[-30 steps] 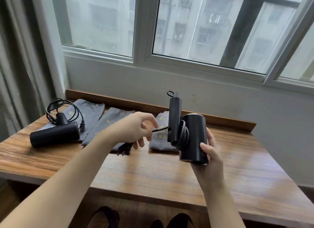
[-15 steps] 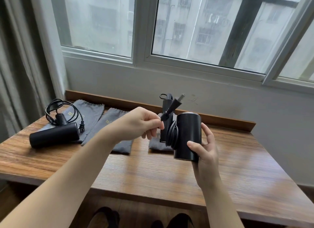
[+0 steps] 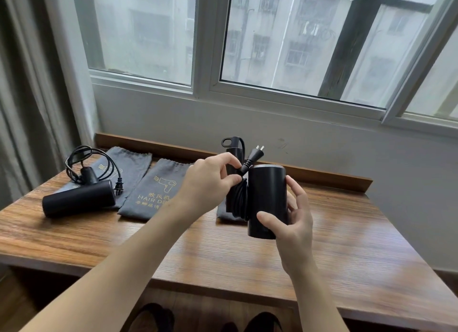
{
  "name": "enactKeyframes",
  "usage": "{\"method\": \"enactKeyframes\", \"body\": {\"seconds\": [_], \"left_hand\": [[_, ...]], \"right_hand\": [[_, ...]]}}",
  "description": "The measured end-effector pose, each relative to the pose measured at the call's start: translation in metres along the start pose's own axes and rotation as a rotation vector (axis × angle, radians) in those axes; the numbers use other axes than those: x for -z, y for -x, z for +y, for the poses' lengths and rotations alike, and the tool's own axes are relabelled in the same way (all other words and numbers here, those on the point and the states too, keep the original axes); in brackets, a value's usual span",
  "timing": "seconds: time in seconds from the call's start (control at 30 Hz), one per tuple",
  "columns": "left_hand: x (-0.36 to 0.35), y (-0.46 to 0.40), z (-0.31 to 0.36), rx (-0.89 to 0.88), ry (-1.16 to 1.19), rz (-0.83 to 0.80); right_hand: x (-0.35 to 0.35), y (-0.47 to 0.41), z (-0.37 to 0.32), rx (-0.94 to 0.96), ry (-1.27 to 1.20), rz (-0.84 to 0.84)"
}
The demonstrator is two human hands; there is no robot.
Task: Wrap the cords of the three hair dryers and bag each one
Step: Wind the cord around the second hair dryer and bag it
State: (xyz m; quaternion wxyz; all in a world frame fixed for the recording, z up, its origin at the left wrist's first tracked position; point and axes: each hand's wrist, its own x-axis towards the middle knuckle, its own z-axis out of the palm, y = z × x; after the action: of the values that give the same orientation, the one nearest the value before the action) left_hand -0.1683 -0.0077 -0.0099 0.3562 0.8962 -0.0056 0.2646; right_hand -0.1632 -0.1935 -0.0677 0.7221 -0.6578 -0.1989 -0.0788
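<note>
My right hand (image 3: 292, 222) grips the barrel of a black hair dryer (image 3: 267, 198) held upright above the table. Its cord (image 3: 239, 200) is wound around the handle. My left hand (image 3: 210, 180) pinches the cord end just below the plug (image 3: 255, 154), which points up and to the right. A second black hair dryer (image 3: 79, 201) lies at the table's left with its cord (image 3: 91, 162) in a loose tangle behind it. Three grey drawstring bags lie flat: one (image 3: 131, 163) under that dryer, one (image 3: 156, 190) in the middle, one (image 3: 223, 214) mostly hidden behind the held dryer.
The wooden table (image 3: 223, 255) has a raised back ledge (image 3: 322, 175) against a white wall under a window. A curtain (image 3: 29, 96) hangs at the left. My feet show below the front edge.
The cord end has been wound up onto the handle; my left hand moved from left of the dryer in to the handle, bringing the plug up beside the barrel top.
</note>
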Motion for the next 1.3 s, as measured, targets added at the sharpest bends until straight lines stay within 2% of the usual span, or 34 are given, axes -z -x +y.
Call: {"method": "enactKeyframes", "body": {"seconds": [0.1, 0.2, 0.33, 0.47, 0.63, 0.73, 0.83, 0.9, 1.03, 1.17, 1.3], "left_hand": [[-0.002, 0.002, 0.003, -0.053, -0.091, 0.113], [-0.009, 0.006, 0.001, -0.206, -0.235, 0.248], [-0.017, 0.005, -0.005, -0.312, -0.359, 0.279], [-0.015, -0.002, -0.010, -0.152, -0.033, 0.191], [-0.006, -0.007, -0.005, 0.191, 0.502, 0.049], [-0.007, -0.008, -0.010, 0.391, 0.945, -0.087], [-0.012, -0.009, -0.013, 0.374, 1.223, -0.184], [-0.011, -0.007, -0.015, 0.294, 1.254, -0.239], [-0.008, -0.002, -0.019, 0.219, 1.155, -0.387], [-0.012, 0.005, -0.017, 0.261, 1.279, -0.467], [-0.022, 0.016, -0.017, 0.359, 1.187, -0.473]], "right_hand": [[0.003, 0.000, 0.000, 0.025, 0.015, -0.012], [0.006, -0.001, 0.001, 0.057, 0.047, -0.021], [0.011, -0.001, 0.003, 0.059, 0.069, -0.044], [0.014, 0.002, 0.005, 0.032, 0.001, -0.048], [0.013, 0.002, 0.004, 0.025, -0.041, -0.135], [0.011, 0.003, 0.005, 0.005, -0.115, -0.166], [0.010, 0.002, 0.005, -0.014, -0.145, -0.186], [0.011, 0.002, 0.005, -0.038, -0.169, -0.193], [0.013, 0.001, 0.004, -0.092, -0.264, -0.150], [0.009, 0.001, 0.006, -0.098, -0.289, -0.108], [0.007, 0.002, 0.006, -0.084, -0.256, -0.051]]}}
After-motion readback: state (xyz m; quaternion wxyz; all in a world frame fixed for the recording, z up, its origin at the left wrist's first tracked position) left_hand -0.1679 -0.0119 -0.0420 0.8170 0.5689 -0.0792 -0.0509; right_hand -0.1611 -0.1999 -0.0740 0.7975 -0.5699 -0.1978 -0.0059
